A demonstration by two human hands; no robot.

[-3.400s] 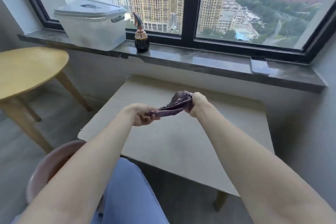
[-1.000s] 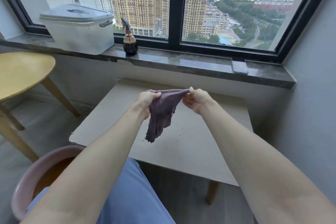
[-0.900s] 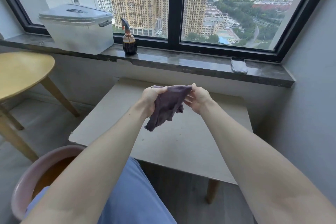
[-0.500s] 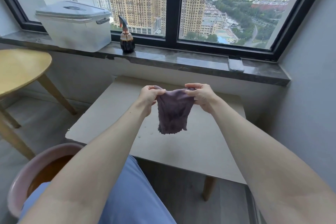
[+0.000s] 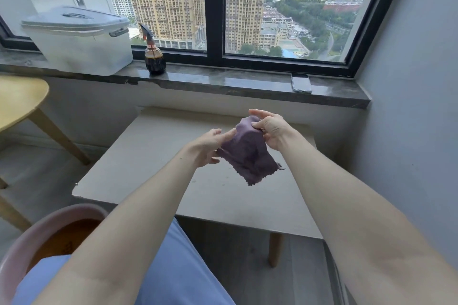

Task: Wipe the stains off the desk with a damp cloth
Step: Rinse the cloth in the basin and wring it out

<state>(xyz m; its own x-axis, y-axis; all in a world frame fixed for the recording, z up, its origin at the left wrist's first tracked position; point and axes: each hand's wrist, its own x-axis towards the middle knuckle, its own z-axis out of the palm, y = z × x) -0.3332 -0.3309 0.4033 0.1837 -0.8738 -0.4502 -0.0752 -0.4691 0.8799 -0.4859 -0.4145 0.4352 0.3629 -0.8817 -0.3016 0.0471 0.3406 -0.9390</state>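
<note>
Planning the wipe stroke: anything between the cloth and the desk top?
Nothing visible. The cloth hangs clear above the desk, pinched by the right hand, left hand at its edge. Only small specks lie below it. Spray bottle and phone sit on the windowsill.

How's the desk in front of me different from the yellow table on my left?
The desk is pale beige with straight edges; the yellow table has a rounded edge. The desk sits below the windowsill; the yellow table stands apart, left, partly out of frame. Both have light wooden legs.
</note>
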